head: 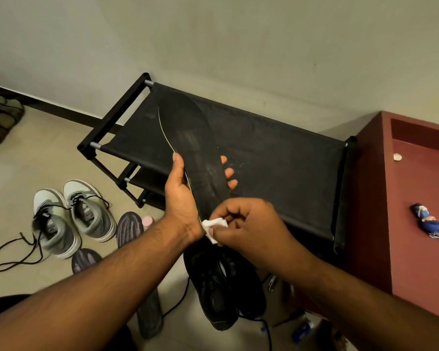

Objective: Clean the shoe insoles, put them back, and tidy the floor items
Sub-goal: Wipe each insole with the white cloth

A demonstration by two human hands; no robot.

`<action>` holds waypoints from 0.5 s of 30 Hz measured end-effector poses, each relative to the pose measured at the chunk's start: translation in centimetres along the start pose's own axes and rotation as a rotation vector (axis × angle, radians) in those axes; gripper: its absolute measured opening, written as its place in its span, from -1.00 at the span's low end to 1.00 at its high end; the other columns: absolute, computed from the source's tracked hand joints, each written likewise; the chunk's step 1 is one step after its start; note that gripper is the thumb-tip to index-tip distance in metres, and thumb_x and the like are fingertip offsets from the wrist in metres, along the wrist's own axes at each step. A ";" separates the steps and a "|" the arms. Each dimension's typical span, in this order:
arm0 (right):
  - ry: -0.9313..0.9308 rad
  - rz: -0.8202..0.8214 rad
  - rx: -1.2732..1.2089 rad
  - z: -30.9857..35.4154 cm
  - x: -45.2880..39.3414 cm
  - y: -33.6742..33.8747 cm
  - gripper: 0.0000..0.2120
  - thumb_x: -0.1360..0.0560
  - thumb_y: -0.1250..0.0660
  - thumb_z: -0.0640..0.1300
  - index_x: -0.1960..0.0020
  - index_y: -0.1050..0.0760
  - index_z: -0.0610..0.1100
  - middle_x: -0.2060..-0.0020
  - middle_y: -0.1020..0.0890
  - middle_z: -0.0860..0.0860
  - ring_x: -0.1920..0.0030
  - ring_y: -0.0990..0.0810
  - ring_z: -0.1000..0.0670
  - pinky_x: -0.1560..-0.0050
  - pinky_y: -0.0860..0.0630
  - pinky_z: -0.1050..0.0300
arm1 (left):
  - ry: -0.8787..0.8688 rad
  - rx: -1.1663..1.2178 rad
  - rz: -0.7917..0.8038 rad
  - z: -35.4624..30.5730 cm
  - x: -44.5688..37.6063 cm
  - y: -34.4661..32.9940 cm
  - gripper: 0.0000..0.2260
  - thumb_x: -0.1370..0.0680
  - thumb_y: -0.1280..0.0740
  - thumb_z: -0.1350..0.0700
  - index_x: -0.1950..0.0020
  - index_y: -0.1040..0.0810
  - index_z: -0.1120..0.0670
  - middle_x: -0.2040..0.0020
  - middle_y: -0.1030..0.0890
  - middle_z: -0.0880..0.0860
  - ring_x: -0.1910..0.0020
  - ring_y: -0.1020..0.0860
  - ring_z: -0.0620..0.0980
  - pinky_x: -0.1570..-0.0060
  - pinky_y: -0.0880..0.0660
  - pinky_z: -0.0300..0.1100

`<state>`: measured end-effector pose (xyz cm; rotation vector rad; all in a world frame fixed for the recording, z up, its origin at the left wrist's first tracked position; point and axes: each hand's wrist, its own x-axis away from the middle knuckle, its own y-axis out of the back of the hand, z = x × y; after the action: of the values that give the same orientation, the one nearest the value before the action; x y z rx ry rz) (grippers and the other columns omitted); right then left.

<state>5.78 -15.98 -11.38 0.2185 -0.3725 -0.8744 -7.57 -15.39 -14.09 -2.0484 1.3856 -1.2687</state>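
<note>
Far left floor: a dark green bag or pair of sandals (0, 120) lies against the wall; too dim to tell which.
Grey sneakers: a pair of grey-and-white sneakers (71, 219) stands on the tiled floor, black laces (13, 252) undone and trailing loose, so tidying looks not yet done.
Loose insoles: two dark striped insoles (128, 228) lie on the floor just beside the sneakers, out of their shoes; whether they are cleaned cannot be told.
Pink object: a small pink cap or bottle top (147, 221) shows just beside those insoles.
Left hand: the left hand (181, 196) grips a long black insole (195, 148) by its lower half, thumb on the near edge, fingers curled round the back.
Insole position: held up tilted in the air over the black shoe rack (264, 158), toe end pointing away.
Right hand: the right hand (249, 224) pinches a small white wipe (214, 225) against the insole's heel end.
Progress: judged mid-cleaning; this insole is in hand and none looks returned yet.
Black shoes: a pair of black shoes (223, 287) sits on the floor under the hands, with a dark cord (264, 330) nearby that could snag.
Right side: a maroon cabinet (380, 224) holds keys with a blue keychain (427, 220) and a small pale round object (397, 157).
</note>
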 end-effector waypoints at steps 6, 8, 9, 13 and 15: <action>-0.059 -0.217 0.114 -1.3 -1.2 1.9 -0.90 -0.39 -0.44 -0.25 0.26 -0.63 -0.09 0.49 -0.57 0.08 0.47 -0.48 0.20 0.44 -0.37 0.41 | -0.003 0.003 0.005 0.1 -0.2 0.0 -0.28 -0.53 -0.06 -0.40 -0.05 -0.70 0.20 -0.05 -0.67 0.14 0.04 -0.63 0.06 -0.12 -0.53 -0.02; -0.007 -0.168 0.070 -0.7 -1.0 1.2 -0.93 -0.40 -0.45 -0.24 0.25 -0.63 -0.12 0.50 -0.55 0.07 0.48 -0.47 0.19 0.42 -0.36 0.41 | 0.010 0.009 0.016 0.3 -0.2 0.1 -0.26 -0.53 -0.05 -0.41 -0.02 -0.71 0.21 0.02 -0.68 0.15 0.11 -0.64 0.06 -0.07 -0.55 -0.03; 0.024 -0.131 0.054 -0.4 -0.8 0.7 -0.93 -0.41 -0.45 -0.24 0.24 -0.63 -0.12 0.51 -0.54 0.11 0.47 -0.47 0.20 0.42 -0.35 0.42 | 0.018 0.005 0.019 0.3 -0.2 0.0 -0.25 -0.53 -0.05 -0.41 0.00 -0.71 0.21 0.05 -0.68 0.15 0.14 -0.65 0.06 -0.03 -0.57 -0.04; 0.077 -0.121 0.114 -0.2 -0.8 0.9 -0.93 -0.40 -0.44 -0.26 0.22 -0.63 -0.11 0.52 -0.50 0.21 0.46 -0.47 0.20 0.41 -0.33 0.44 | 0.027 -0.008 0.017 0.6 -0.2 -0.3 -0.27 -0.54 -0.03 -0.40 0.07 -0.73 0.18 0.09 -0.69 0.15 0.18 -0.66 0.06 0.00 -0.57 -0.03; 0.012 -0.215 0.123 -0.9 -1.3 2.0 -0.93 -0.39 -0.44 -0.26 0.24 -0.63 -0.11 0.52 -0.51 0.20 0.47 -0.46 0.20 0.43 -0.33 0.44 | 0.026 -0.006 0.006 0.7 -0.3 -0.5 -0.28 -0.55 -0.03 -0.39 0.05 -0.73 0.17 0.01 -0.69 0.15 0.12 -0.66 0.07 -0.04 -0.56 -0.01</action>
<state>6.76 -13.71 -11.79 0.3822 -0.3969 -1.0618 -6.72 -15.06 -14.24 -2.0372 1.4080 -1.2939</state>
